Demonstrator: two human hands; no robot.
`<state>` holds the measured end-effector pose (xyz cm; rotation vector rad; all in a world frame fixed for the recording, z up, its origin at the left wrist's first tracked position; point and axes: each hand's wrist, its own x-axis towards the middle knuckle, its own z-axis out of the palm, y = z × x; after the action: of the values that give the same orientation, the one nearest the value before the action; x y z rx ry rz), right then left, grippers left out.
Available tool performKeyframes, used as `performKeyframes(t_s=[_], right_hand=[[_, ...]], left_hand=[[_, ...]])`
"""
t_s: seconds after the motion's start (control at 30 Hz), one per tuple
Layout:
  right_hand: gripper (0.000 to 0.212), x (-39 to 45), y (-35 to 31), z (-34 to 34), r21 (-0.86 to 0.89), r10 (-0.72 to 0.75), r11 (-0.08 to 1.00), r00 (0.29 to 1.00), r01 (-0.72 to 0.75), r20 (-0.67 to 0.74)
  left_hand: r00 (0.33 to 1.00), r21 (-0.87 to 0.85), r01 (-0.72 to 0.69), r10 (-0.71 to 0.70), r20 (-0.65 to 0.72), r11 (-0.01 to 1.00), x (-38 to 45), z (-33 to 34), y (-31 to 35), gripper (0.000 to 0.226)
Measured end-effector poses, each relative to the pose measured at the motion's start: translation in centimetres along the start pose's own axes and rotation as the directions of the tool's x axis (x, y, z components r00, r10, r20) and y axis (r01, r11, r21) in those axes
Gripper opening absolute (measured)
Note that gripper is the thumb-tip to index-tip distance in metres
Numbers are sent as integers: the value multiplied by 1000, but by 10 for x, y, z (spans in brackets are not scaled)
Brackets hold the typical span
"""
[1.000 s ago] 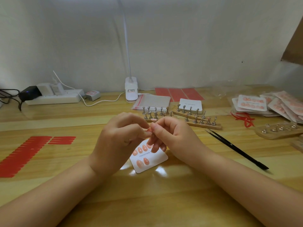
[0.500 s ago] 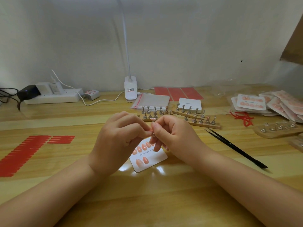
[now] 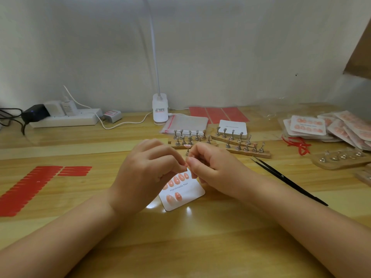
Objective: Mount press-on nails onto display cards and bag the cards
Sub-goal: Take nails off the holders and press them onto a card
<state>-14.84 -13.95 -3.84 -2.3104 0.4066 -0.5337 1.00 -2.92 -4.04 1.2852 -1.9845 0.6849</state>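
Observation:
A white display card printed "Handmade Nail" lies on the wooden table with several pink press-on nails stuck on it. Both hands hover just above its far end. My left hand and my right hand meet fingertip to fingertip, each pinching a small piece that the fingers hide. A metal nail stand topped with a pink nail shows right behind the fingertips; I cannot tell whether it is held.
Wooden bases with metal nail stands stand behind the hands, with clear bags and blank cards further back. Black tweezers lie right, bagged cards far right. Red adhesive strips lie left; a lamp base and power strip stand by the wall.
Both hands stay joined at the fingertips over the card; only small finger movements show between the frames.

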Motion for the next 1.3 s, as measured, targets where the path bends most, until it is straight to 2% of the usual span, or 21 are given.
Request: performKeyframes(t_s=[0.2,0.37,0.63,0.7,0.8,0.87,0.93,0.97,1.03,1.07,1.1,1.17,1.3], right_hand=[[15,-1,-2,1,-55,-55,997,997,52,-45],[8,0,-1,2,-102,-88,991,994,81,-68],[9,1,0,5,-159,-118,982,987,100,-106],[11,3,4,4,-166,-78,985,985,52,-154],[15,2,15,-13,-108,76,988,954,-111,-288],[16,0,17,-21,-23,126,990,948,-139,-291],[14,2,11,-17,59,131,991,962,-121,-240],[13,3,9,-14,77,125,991,967,-110,-221],[12,5,7,-7,92,114,991,968,-95,-225],[11,5,7,-5,101,118,990,962,-95,-248],[11,5,8,-5,119,131,988,954,-101,-271],[11,4,10,-5,192,169,975,943,-116,-288],[11,7,9,-6,287,202,951,937,-119,-283]], left_hand=[[1000,39,-21,21,-14,999,0,0,0,22],[1000,22,5,-5,-12,1000,1,0,1,22],[999,13,37,-37,-23,999,1,2,2,23],[998,15,43,-42,-46,999,1,1,2,22],[995,-6,58,-59,-75,998,0,-1,1,19],[985,-62,143,-148,-84,988,0,-1,1,14],[942,-189,305,-325,-83,933,0,0,2,12],[898,-295,398,-435,-70,869,2,-1,2,12],[760,-531,549,-649,-3,645,4,-2,1,13],[692,-606,588,-721,35,535,5,-3,0,14],[643,-640,610,-764,56,467,5,-2,-3,16],[599,-642,640,-797,73,422,4,-2,-5,18],[565,-616,666,-824,47,421,-1,2,-10,17]])
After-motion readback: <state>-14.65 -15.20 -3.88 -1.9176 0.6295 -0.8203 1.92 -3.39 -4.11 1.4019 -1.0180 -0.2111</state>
